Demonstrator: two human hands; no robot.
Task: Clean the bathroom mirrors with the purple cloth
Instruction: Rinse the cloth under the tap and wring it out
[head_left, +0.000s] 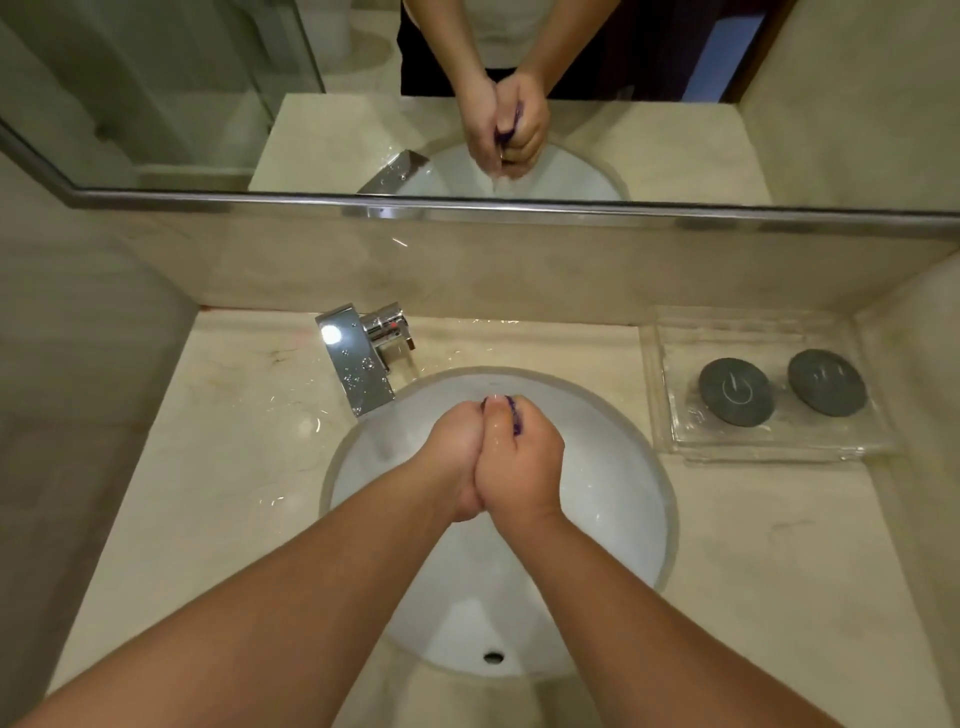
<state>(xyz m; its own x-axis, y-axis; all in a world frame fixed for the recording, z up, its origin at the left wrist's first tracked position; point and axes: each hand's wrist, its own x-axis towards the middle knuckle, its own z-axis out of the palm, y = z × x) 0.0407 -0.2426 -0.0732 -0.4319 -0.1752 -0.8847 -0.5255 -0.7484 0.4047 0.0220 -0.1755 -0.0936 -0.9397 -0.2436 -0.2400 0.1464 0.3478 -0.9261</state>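
Over the white basin (613, 499), my left hand (453, 457) and my right hand (519, 462) are pressed together, both clenched around the purple cloth (515, 415). Only a thin purple strip of it shows between my fingers; the rest is hidden inside my fists. The mirror (675, 130) runs along the wall above the counter and reflects my hands with the cloth squeezed between them and water dripping below.
A chrome faucet (358, 364) stands at the basin's back left, with water drops on the beige marble counter (208, 467) around it. A clear tray (769, 441) at the right holds two dark round lids. Walls close in on both sides.
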